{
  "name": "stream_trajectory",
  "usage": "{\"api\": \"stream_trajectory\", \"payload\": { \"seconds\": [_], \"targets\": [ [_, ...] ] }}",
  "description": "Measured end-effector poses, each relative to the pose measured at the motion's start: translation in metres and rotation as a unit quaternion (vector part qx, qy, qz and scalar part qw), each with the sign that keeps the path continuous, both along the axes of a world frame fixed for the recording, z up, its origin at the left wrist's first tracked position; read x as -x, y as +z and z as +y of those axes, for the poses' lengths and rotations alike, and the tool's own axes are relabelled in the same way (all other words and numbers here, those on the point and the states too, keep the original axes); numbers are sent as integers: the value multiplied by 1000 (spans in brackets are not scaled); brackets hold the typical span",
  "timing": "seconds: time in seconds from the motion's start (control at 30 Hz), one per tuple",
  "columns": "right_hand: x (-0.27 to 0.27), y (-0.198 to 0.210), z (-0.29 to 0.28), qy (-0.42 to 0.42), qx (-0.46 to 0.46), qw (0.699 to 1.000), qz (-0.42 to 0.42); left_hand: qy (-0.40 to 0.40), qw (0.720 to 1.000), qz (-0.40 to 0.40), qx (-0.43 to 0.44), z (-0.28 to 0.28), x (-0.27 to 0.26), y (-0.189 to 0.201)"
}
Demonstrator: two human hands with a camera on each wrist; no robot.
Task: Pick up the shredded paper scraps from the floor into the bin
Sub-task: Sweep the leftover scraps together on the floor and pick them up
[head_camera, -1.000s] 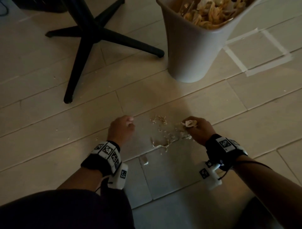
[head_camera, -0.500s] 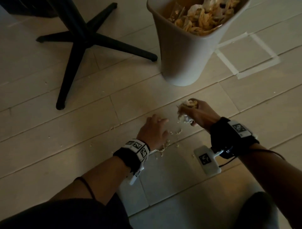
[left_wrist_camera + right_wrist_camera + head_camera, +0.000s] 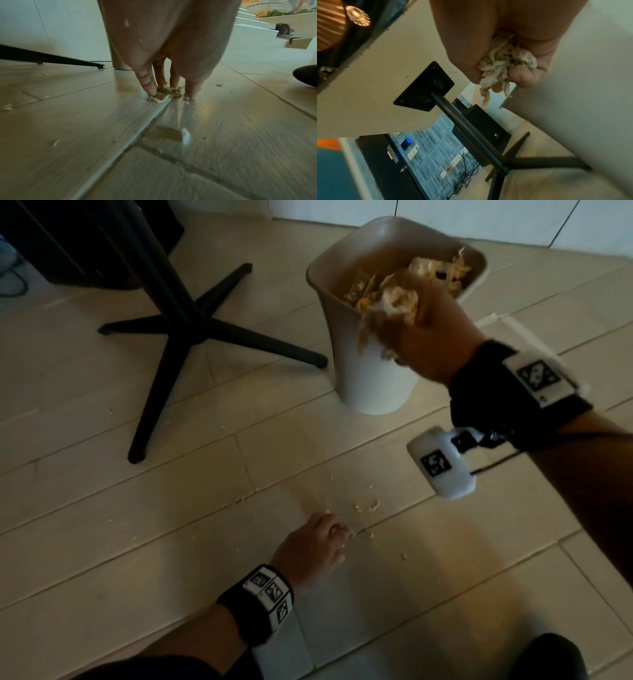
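A beige bin (image 3: 370,378), filled with shredded paper, stands on the pale plank floor. My right hand (image 3: 394,313) is raised beside the bin's near rim and grips a clump of shredded paper (image 3: 399,297); the right wrist view shows the clump (image 3: 503,62) bulging out of the fist next to the bin wall (image 3: 573,94). My left hand (image 3: 340,534) is down on the floor. In the left wrist view its fingertips (image 3: 151,90) pinch a small pile of scraps (image 3: 164,93) at a plank seam. A few loose scraps (image 3: 368,506) lie just beyond it.
A black table pedestal with splayed feet (image 3: 191,330) stands left of the bin; one foot ends close to the bin's base. Tiny paper bits (image 3: 239,499) dot the planks. White tape marks (image 3: 503,320) lie right of the bin. My dark knee (image 3: 551,659) is at lower right.
My right hand has lifted its clump of paper from the floor up to the bin's rim. My left hand slid right onto the remaining scraps. The head view tilted up.
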State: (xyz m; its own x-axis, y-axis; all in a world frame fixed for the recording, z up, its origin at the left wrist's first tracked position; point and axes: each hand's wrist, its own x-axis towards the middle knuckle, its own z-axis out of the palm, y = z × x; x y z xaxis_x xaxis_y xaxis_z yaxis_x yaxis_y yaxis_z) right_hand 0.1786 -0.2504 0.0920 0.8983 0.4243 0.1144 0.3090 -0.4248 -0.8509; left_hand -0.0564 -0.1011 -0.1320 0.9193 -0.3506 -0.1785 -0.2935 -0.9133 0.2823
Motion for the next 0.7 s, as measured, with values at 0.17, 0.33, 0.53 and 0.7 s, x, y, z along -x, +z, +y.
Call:
{"api": "stream_trajectory", "payload": {
  "seconds": [0.17,0.33,0.53,0.7],
  "targets": [
    [-48,40,15,-34,69,991,-111,-9,999,-30,26,2,9,-7],
    [-85,39,28,-67,211,967,-123,-1,999,-40,28,7,14,-13],
    [-83,11,28,-13,376,925,-57,-13,1000,-15,-1,2,13,-6],
    [-62,13,19,2,387,914,-120,114,986,70,101,0,-4,6]
  ]
}}
